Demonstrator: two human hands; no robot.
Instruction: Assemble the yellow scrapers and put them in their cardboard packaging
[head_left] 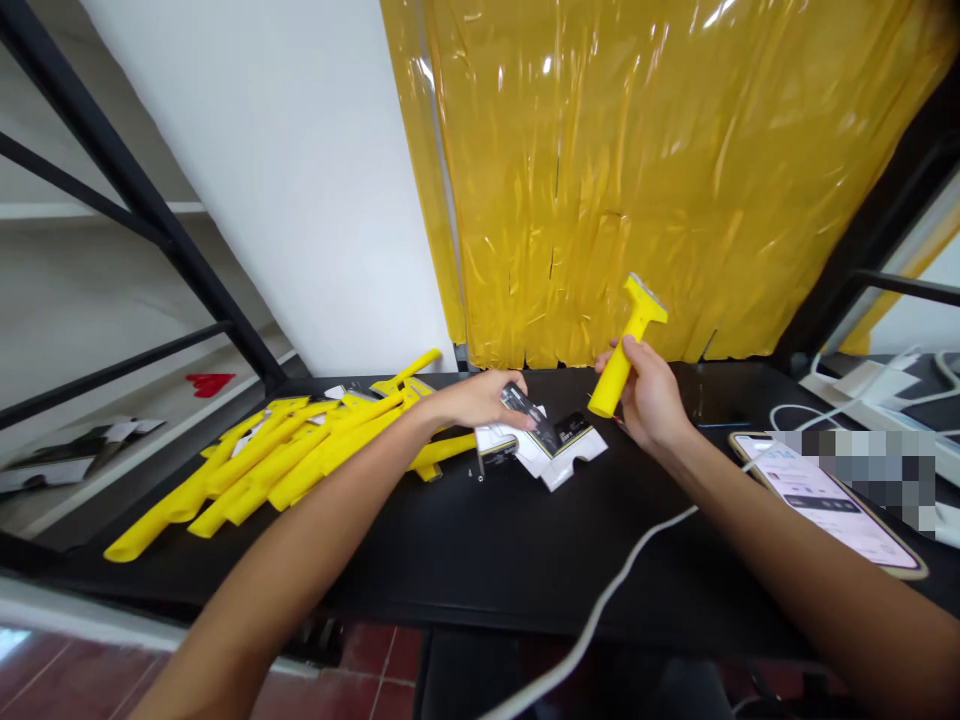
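Observation:
My right hand (654, 392) is closed around the handle of a yellow scraper (634, 335), raised above the table with its wide metal-edged head up. My left hand (484, 398) pinches a black printed card sleeve (529, 415) between thumb and fingers. Under and beside it lie more black-and-white card sleeves (581, 450), overlapping in a loose group. To the left, partly behind my left forearm, is a pile of several yellow scrapers (300, 450), their handles mostly pointing toward me.
A phone (825, 510) with a lit screen lies at the right of the black table (420, 560). A white cable (600, 610) crosses the front edge. Small screws (480, 478) sit near the sleeves. Yellow plastic strips (600, 180) hang behind, and black metal frame bars (150, 230) rise at the left.

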